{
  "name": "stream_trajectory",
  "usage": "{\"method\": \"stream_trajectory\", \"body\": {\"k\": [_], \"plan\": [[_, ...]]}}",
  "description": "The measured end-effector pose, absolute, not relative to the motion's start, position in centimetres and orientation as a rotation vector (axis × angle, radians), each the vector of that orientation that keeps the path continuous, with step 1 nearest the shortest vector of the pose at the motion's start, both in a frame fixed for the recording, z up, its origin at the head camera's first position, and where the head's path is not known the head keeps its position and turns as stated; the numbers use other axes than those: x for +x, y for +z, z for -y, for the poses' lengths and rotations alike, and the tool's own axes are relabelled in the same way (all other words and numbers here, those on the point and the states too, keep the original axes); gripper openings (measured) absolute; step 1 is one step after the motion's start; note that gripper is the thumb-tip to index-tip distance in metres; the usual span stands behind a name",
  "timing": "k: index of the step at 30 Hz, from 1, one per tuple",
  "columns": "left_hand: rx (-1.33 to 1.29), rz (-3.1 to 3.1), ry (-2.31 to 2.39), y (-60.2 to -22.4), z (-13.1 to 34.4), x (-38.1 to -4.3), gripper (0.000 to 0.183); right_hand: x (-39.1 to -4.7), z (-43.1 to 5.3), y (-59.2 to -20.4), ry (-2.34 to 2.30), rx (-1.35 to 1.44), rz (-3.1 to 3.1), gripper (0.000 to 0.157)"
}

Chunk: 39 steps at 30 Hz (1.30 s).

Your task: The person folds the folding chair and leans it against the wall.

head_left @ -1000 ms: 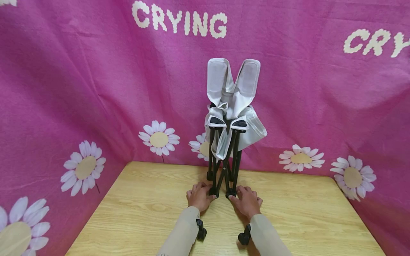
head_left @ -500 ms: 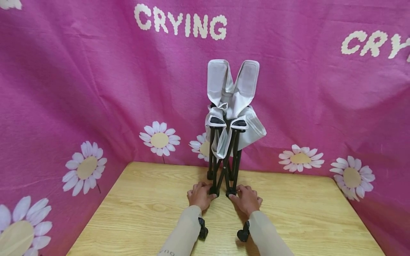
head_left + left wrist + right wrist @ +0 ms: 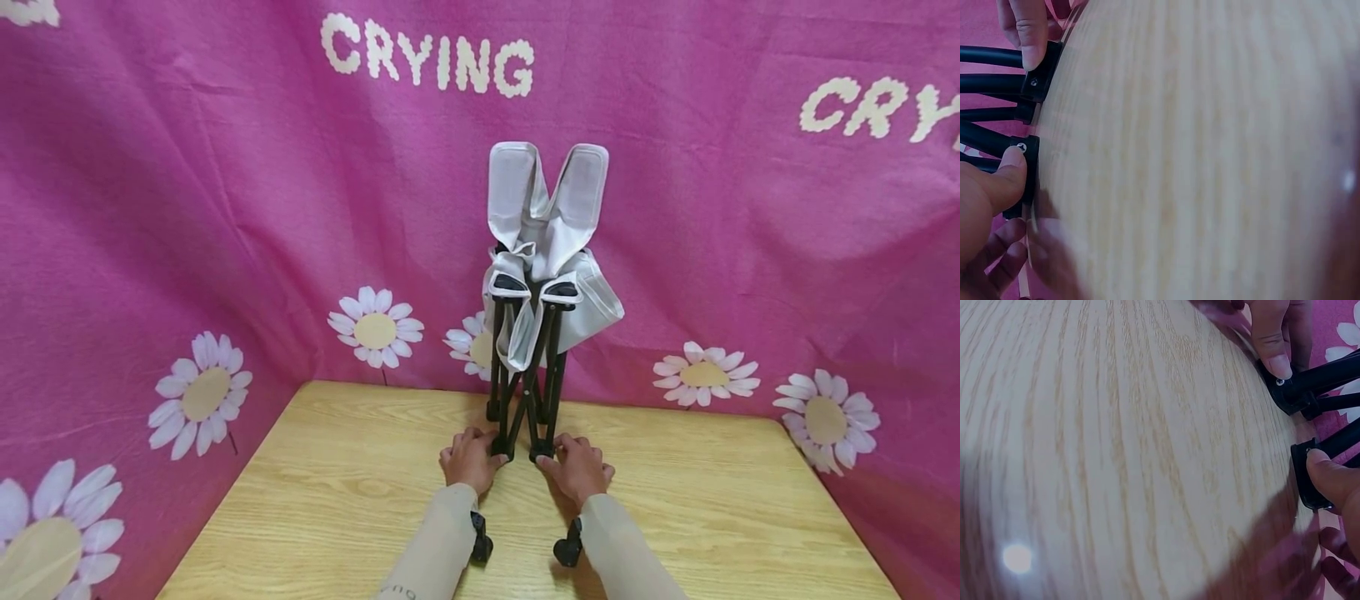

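A small folding chair [image 3: 528,333] stands upright, folded together, with pale grey-white fabric bunched over crossed black legs. My left hand [image 3: 472,461] grips its front left foot [image 3: 1032,165], thumb on the near face and fingers around the outer side. The front right foot [image 3: 1305,484] is held the same way by my right hand [image 3: 579,468]. Both front feet are close together at the table surface, with a narrow gap between them. Behind them, the rear feet [image 3: 493,411] show partly past the front legs.
The wood-grain table [image 3: 360,517] reaches back to a pink cloth [image 3: 675,208] printed with white daisies and lettering. This cloth also runs along the left and right sides. A black wrist camera [image 3: 482,542] sits on each sleeve.
My left forearm has shifted slightly to the right. Both hands keep their hold on the front feet, and the folding chair stays in place.
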<state>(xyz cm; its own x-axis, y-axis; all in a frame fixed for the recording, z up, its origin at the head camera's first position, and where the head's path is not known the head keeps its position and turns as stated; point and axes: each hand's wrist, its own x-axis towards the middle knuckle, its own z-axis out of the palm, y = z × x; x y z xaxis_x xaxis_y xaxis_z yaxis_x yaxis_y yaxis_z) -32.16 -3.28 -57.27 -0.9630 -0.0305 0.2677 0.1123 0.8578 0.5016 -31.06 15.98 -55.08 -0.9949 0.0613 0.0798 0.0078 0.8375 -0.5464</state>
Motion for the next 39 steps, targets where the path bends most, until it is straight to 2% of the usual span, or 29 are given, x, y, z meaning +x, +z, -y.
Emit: {"method": "stream_trajectory", "body": {"k": [23,39], "plan": [[-0.005,2.756,-0.796,-56.88,2.77,-32.39,0.048,-31.51,-15.84,-55.63,0.875,-0.077,2.882,0.039],[-0.014,2.759,-0.776,-57.2,2.76,-32.6,0.048,-31.84,-15.99,-55.95,0.855,-0.083,2.885,0.044]]}}
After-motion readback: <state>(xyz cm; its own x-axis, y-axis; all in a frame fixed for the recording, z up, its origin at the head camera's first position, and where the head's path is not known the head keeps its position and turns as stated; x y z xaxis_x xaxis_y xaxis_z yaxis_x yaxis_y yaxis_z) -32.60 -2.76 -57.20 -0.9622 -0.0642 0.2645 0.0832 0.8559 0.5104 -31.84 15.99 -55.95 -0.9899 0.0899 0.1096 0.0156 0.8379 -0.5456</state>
